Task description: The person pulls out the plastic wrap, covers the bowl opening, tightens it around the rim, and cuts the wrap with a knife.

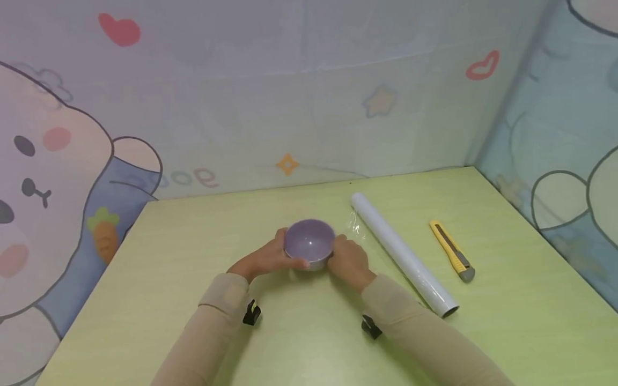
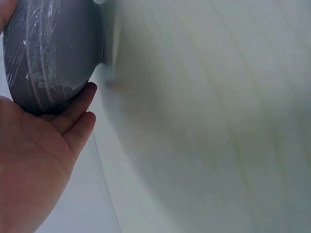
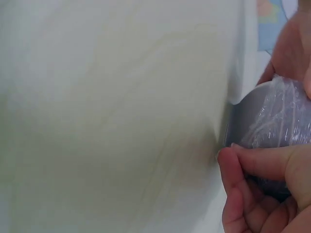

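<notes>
A purple bowl (image 1: pixel 310 241) faces mouth up at the middle of the table. Clear plastic wrap (image 2: pixel 36 53) is stretched around its side, wrinkled and shiny near the rim. My left hand (image 1: pixel 272 257) holds the bowl from the left, thumb at the near side and fingers round the far side. At the bowl's right side is my right hand (image 1: pixel 350 260). In the right wrist view, that hand's thumb and forefinger (image 3: pixel 231 158) pinch together low by the bowl's base, at the wrap, with the other fingers curled beneath. The pinched edge itself is mostly hidden by the fingertips.
A long white roll (image 1: pixel 403 252) of plastic film lies slantwise right of the bowl, with a loose clear flap (image 1: pixel 356 224) near its far end. Farther right rests a yellow utility knife (image 1: pixel 451 249). A cartoon-printed cloth (image 1: pixel 314 107) hangs behind the light green table (image 1: pixel 193 236).
</notes>
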`<state>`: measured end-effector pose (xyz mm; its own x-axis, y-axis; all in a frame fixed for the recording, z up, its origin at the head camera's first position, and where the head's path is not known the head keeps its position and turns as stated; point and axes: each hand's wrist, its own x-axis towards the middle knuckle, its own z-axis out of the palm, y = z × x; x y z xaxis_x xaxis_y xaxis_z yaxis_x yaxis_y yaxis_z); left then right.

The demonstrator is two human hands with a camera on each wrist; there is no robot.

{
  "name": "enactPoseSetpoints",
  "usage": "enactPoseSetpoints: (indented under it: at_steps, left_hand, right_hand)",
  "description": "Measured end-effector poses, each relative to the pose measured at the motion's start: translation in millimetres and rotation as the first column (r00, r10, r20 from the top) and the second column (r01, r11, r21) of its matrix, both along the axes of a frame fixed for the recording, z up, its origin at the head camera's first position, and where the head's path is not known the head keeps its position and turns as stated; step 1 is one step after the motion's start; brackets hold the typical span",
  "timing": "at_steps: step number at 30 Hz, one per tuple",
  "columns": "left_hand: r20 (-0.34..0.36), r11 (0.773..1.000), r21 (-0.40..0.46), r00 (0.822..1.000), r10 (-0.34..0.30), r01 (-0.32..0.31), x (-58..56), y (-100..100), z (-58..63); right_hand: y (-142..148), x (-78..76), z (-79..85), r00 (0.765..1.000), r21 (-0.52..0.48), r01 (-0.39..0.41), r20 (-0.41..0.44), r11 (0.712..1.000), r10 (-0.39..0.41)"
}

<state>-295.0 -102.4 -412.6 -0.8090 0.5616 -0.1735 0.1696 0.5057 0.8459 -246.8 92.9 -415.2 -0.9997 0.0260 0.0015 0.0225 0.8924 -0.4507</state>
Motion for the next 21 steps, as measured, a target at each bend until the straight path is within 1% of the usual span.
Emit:
enactPoseSetpoints:
  at_steps: [3, 6, 10, 13, 15, 18, 21]
  left_hand:
    - [-0.011, 1.0, -0.006, 1.0, -0.005, 0.005, -0.6, 0.6, 2.0]
    - [-0.021, 1.0, -0.014, 1.0, -0.002, 0.002, -1.8, 0.9, 3.5]
    - [-0.004, 1.0, -0.024, 1.0, 0.004, -0.004, -4.3, 0.5, 4.0]
    - [0.009, 0.999, -0.04, 1.0, 0.015, -0.015, -5.4, 0.5, 4.7]
    - [0.003, 0.998, -0.057, 1.0, 0.021, -0.02, -5.3, 0.9, 5.9]
    - [-0.015, 0.997, -0.075, 1.0, 0.026, -0.027, -5.3, 0.8, 6.7]
    - [-0.041, 0.996, -0.086, 0.999, 0.021, -0.024, -5.8, 0.1, 6.9]
  right_hand:
    - [2.4, -3.0, 0.9, 1.0, -0.025, 0.008, 0.028, 1.0, -0.008]
    - [4.5, -5.4, 1.6, 0.999, -0.06, -0.012, 0.053, 0.998, 0.015]
    - [10.5, -7.3, 2.3, 0.991, -0.121, -0.081, 0.096, 0.989, 0.093]
    - [17.8, -7.4, 5.5, 0.978, -0.183, -0.131, 0.14, 0.974, 0.158]
    - [22.6, -6.6, 7.7, 0.969, -0.214, -0.151, 0.162, 0.965, 0.188]
    - [28.2, -4.0, 9.9, 0.961, -0.216, -0.179, 0.169, 0.96, 0.217]
    - [31.9, 0.5, 11.2, 0.959, -0.187, -0.201, 0.162, 0.962, 0.232]
